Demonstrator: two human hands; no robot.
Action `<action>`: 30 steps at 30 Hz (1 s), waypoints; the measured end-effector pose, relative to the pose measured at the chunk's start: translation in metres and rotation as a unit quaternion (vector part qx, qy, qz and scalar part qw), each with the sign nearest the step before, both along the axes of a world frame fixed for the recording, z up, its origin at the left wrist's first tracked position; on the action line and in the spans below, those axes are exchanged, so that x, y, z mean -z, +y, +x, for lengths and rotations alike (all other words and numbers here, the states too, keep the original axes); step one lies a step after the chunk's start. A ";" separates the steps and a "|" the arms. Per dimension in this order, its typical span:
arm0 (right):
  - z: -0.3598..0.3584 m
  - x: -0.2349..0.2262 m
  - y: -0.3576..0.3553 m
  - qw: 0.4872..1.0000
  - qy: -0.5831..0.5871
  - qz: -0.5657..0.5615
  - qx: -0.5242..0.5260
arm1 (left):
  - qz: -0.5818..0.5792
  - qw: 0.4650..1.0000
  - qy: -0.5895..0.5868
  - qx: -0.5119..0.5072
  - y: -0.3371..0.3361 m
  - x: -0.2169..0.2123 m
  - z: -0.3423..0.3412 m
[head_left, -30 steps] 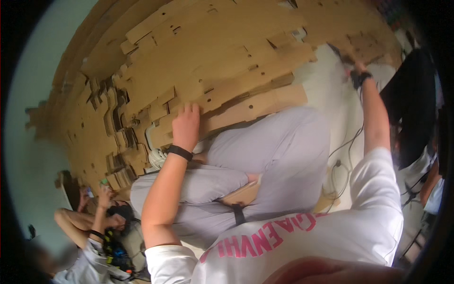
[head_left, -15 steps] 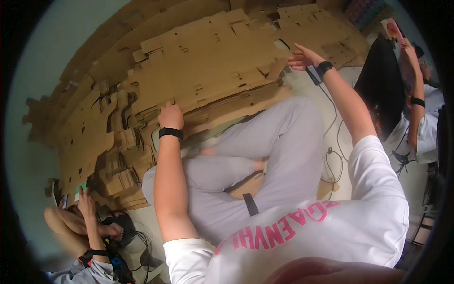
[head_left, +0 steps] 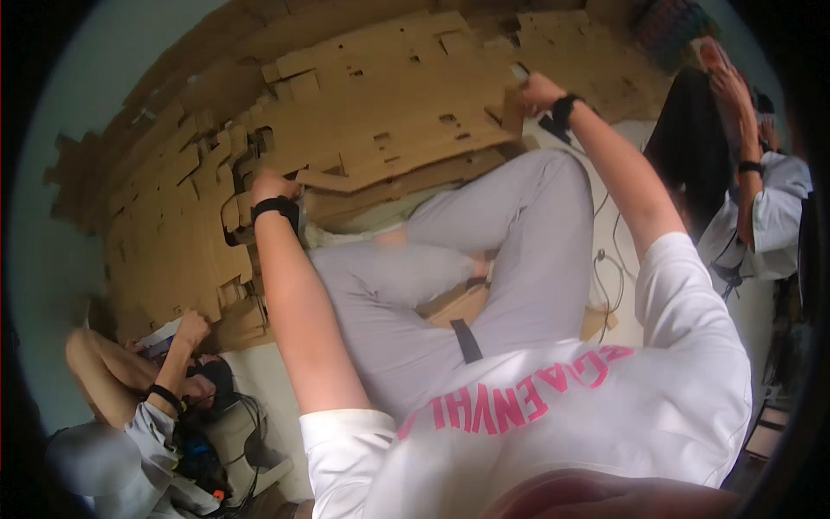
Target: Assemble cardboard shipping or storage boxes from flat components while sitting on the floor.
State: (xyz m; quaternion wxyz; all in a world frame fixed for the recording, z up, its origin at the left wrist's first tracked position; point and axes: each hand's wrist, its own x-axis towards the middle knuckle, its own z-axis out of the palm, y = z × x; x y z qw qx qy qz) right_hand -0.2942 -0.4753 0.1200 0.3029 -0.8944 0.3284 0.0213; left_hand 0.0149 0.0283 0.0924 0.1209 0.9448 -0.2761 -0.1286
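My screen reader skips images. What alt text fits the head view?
A seated person's left hand and right hand grip the edges of a cardboard sheet atop a pile of flat cardboard. Two other people sit nearby.

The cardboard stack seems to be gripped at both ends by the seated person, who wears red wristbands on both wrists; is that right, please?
Not quite: the wristbands are black, not red. The head view shows a black band on the left wrist and one on the right wrist, with the left hand and right hand on the cardboard stack.
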 end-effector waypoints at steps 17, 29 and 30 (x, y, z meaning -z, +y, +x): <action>0.078 0.076 0.089 0.908 0.218 0.034 -0.356 | 0.136 0.925 0.084 0.345 -0.074 0.025 -0.113; 0.071 0.021 0.073 0.957 0.112 0.118 -0.239 | 0.094 0.934 0.040 0.343 -0.071 0.010 -0.101; 0.062 0.011 0.068 0.957 0.111 0.118 -0.242 | 0.060 0.942 0.080 0.320 -0.068 0.002 -0.092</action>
